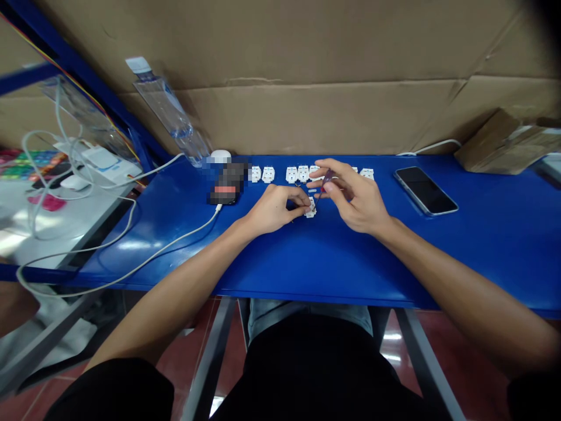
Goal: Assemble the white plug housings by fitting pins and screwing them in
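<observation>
Blue bench (302, 263) — left hand (275, 209) pinches small white part (311, 210), between both hands; right hand (357, 199) grips purple-handled tool (327, 178), angled down toward it; similar white pieces (268, 175) lie beyond.

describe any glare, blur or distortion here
Head view: glare streaks the left of the blue table and the red floor; pixelation covers part of the cabled device; the upper-right corner falls dark and blurry; the bottle leans, perhaps through lens distortion; the tool in the right hand looks soft.

One head-worn view from above the person's torso (307, 374), forward and down onto the nearby blue table (333, 263)
</observation>
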The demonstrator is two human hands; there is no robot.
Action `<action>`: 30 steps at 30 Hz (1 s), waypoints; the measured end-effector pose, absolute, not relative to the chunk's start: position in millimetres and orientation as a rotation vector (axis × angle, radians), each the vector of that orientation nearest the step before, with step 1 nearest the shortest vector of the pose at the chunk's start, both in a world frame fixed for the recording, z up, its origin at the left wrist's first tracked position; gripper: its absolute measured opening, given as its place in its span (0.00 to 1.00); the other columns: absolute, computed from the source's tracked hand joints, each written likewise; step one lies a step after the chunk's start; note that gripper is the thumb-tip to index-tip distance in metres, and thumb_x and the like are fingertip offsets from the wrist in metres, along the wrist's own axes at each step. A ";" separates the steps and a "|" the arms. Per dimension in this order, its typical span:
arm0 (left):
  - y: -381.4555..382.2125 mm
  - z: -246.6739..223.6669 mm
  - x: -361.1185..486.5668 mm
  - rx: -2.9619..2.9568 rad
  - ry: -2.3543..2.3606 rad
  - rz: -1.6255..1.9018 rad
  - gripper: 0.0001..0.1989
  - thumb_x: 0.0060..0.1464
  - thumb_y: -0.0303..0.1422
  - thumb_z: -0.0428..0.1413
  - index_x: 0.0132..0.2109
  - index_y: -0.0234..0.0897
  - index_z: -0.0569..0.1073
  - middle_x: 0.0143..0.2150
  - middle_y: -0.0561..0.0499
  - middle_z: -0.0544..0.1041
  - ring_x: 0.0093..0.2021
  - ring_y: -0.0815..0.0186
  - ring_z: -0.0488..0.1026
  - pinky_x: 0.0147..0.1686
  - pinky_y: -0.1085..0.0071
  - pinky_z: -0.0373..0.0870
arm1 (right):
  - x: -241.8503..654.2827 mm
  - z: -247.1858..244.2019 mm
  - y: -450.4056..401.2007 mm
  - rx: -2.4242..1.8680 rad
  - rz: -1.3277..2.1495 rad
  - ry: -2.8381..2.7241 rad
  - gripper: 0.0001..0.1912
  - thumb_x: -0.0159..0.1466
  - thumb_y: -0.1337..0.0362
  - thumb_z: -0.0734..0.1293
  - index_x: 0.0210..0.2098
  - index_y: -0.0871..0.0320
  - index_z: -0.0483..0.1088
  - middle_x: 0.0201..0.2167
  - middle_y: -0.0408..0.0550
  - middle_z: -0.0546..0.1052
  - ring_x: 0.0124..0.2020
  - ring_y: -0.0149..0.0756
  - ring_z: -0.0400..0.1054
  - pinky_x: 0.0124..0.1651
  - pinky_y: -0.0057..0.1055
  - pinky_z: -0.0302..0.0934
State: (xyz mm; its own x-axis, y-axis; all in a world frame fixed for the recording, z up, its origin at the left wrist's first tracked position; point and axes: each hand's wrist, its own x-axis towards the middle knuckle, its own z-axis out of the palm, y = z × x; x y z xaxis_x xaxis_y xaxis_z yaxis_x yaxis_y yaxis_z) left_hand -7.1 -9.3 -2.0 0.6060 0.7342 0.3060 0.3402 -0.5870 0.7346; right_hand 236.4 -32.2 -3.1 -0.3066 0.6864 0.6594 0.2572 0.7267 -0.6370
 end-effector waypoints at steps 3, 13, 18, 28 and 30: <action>-10.0 -1.4 -6.6 2.198 0.857 0.813 0.03 0.67 0.33 0.67 0.44 0.39 0.85 0.43 0.47 0.91 0.44 0.60 0.89 0.52 0.62 0.84 | 236.7 -2.0 -32.8 -0.770 0.388 -1.813 0.18 0.78 0.51 0.72 0.65 0.42 0.80 0.49 0.45 0.88 0.42 0.42 0.88 0.48 0.42 0.89; -11.1 0.4 -6.5 2.195 0.870 0.804 0.04 0.67 0.33 0.66 0.45 0.39 0.85 0.44 0.47 0.91 0.44 0.60 0.89 0.52 0.62 0.83 | 235.1 0.5 -36.1 -0.714 0.289 -1.816 0.17 0.76 0.57 0.74 0.63 0.42 0.81 0.48 0.43 0.89 0.41 0.40 0.87 0.47 0.41 0.88; -10.4 -1.3 -6.6 2.197 0.855 0.803 0.04 0.67 0.33 0.66 0.44 0.39 0.84 0.43 0.47 0.91 0.44 0.60 0.89 0.52 0.62 0.83 | 236.4 -2.1 -33.6 -0.708 0.327 -1.896 0.23 0.80 0.54 0.68 0.73 0.39 0.74 0.58 0.47 0.87 0.50 0.45 0.87 0.50 0.45 0.88; -9.7 -2.3 -7.2 2.215 0.849 0.810 0.04 0.67 0.34 0.66 0.44 0.39 0.84 0.43 0.47 0.91 0.44 0.60 0.89 0.51 0.62 0.83 | 233.9 -2.7 -35.5 -0.705 0.371 -1.926 0.23 0.81 0.53 0.66 0.73 0.40 0.73 0.60 0.48 0.86 0.51 0.46 0.88 0.53 0.47 0.88; -9.7 -2.3 -7.1 2.220 0.849 0.806 0.04 0.68 0.34 0.66 0.45 0.38 0.85 0.42 0.47 0.91 0.43 0.60 0.89 0.51 0.62 0.83 | 232.9 -3.1 -36.9 -0.744 0.451 -1.928 0.23 0.82 0.53 0.64 0.74 0.40 0.72 0.61 0.47 0.86 0.50 0.45 0.89 0.54 0.45 0.87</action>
State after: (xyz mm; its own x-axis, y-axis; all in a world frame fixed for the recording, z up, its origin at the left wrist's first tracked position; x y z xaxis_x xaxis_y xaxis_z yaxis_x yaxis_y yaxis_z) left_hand -7.1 -9.7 -2.3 0.6067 0.7305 0.3136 0.3507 -0.6000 0.7190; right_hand 232.9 -36.9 -3.1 -0.3305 0.6691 0.6656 0.3043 0.7431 -0.5959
